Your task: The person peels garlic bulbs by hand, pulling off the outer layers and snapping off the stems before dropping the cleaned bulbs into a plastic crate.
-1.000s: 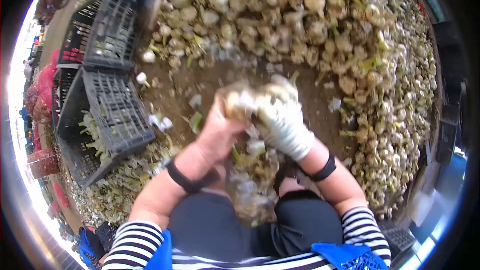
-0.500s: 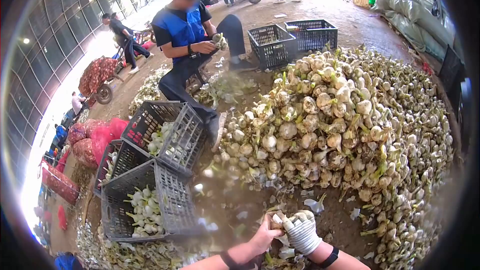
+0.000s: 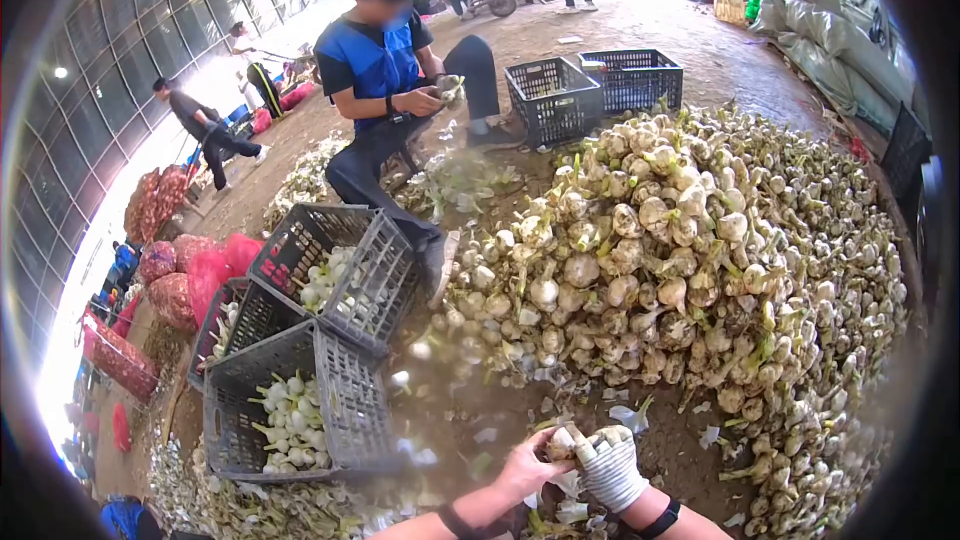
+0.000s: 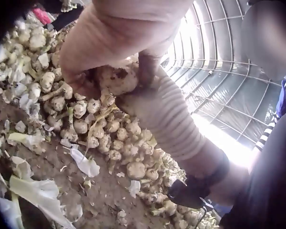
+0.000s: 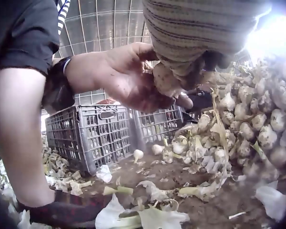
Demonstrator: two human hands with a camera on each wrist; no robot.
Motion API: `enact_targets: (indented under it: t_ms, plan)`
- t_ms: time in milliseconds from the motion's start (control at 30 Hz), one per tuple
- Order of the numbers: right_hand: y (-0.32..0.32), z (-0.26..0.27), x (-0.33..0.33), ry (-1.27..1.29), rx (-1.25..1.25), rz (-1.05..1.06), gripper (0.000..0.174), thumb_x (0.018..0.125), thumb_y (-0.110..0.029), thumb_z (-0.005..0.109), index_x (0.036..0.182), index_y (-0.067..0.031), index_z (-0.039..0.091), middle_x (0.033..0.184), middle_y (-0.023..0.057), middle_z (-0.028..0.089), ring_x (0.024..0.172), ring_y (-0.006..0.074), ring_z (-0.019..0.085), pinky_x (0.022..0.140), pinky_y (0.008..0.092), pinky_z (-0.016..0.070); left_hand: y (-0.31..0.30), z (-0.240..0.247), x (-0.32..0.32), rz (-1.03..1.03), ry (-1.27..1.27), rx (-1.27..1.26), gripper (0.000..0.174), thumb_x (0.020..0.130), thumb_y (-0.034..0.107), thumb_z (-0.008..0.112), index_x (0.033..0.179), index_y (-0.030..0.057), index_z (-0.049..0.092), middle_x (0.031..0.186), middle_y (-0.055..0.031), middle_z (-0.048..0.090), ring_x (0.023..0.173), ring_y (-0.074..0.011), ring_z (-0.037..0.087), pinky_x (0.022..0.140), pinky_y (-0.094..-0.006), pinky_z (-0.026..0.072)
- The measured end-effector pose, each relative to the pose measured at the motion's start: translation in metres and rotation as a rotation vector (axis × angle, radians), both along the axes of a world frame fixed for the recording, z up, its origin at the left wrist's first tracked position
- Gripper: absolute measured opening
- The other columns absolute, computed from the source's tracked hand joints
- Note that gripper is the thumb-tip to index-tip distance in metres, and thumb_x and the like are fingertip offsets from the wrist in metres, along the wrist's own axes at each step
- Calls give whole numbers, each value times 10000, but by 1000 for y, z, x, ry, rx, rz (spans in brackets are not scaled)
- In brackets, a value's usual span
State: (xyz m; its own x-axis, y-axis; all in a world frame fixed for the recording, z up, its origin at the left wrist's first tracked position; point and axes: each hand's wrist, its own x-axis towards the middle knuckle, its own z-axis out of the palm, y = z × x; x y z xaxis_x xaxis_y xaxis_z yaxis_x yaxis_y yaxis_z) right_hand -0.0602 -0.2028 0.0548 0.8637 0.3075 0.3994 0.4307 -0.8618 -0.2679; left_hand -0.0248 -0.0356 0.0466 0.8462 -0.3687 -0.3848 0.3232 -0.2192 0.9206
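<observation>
My bare left hand [image 3: 530,466] grips a soil-stained garlic bulb [image 4: 118,80] low in the head view, fingers curled around it. Up against it is my right hand [image 3: 612,468] in a white ribbed glove, its curled fingers on the same bulb. From the right wrist the bulb [image 5: 164,79] appears between the bare palm and the glove. The gloved fingertips are partly hidden. Beyond both hands rises a large heap of unpeeled garlic [image 3: 640,270] with stems and roots on.
Black crates [image 3: 265,410] with cleaned white garlic stand at the left; two more crates [image 3: 630,77] are behind the heap. A seated person [image 3: 380,70] in a blue vest handles garlic across from me. Peeled skins [image 5: 117,212] litter the dirt floor. Red mesh sacks [image 3: 175,295] lie far left.
My view has swung up from my lap to the wider hall. Both hands stay together at the bulb throughout. People in the background have walked on.
</observation>
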Motion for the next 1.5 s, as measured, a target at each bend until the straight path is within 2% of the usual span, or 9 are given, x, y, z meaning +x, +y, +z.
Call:
enact_targets:
  t_ms: [500,733,800,833,867,933,1000,1367,1500]
  plan:
    - [3,-9,1,69,-30,18,459,708,-212,574,1151,-103,532,693,28,525,697,226,508,653,382,367,0,3,-2,-87,-299,288,494,695,201,772,1116,29,580,1010,-45,631,917,-105,568,844,-272,450]
    - [4,-10,4,150,-42,20,557,690,-365,654,1158,-98,515,739,56,537,752,248,520,679,391,379,13,-29,6,60,368,-115,412,783,96,656,1170,8,545,1019,-49,618,931,-135,582,801,-263,474]
    - [4,8,12,72,-33,13,582,685,-376,665,1167,-89,509,746,62,549,761,269,535,684,420,393,15,-9,13,-107,222,-47,374,783,89,626,1149,48,561,989,-28,618,915,-139,584,790,-265,471]
    - [0,-2,18,53,51,-3,513,708,-323,655,1152,-99,529,749,77,563,747,279,543,668,427,412,10,0,17,54,460,-185,323,772,105,612,1093,77,587,958,-15,617,883,-150,585,768,-283,476]
    - [0,14,23,479,865,-33,332,746,-221,633,1052,-101,588,751,92,565,695,285,537,639,414,428,-1,26,16,142,417,-231,300,768,139,609,1058,66,586,960,-23,620,851,-154,583,747,-314,485]
    - [-8,17,25,67,562,-287,71,800,-78,591,865,-54,606,713,54,570,615,159,510,570,299,420,-9,32,16,223,268,-433,389,772,99,627,1131,25,497,985,-55,595,863,-155,581,763,-315,491]
    - [-15,27,24,528,1569,-395,54,823,-98,601,822,-48,581,730,-46,519,650,47,445,588,219,407,-6,28,18,186,77,-546,513,737,53,697,1182,27,443,1024,-57,568,917,-157,571,801,-294,486]
    - [-10,31,15,859,1472,-84,261,827,-203,650,998,-7,635,874,2,624,780,53,542,684,208,446,-20,22,4,82,-437,-325,647,624,-161,680,1173,52,412,1131,-61,480,1082,-154,481,946,-297,415]
    - [-10,32,12,943,1598,-59,265,814,-196,628,1004,-10,641,836,-6,624,717,42,539,624,202,439,-11,21,1,43,-124,-524,641,651,-105,704,1206,37,417,1132,-56,498,1062,-149,493,943,-293,412]
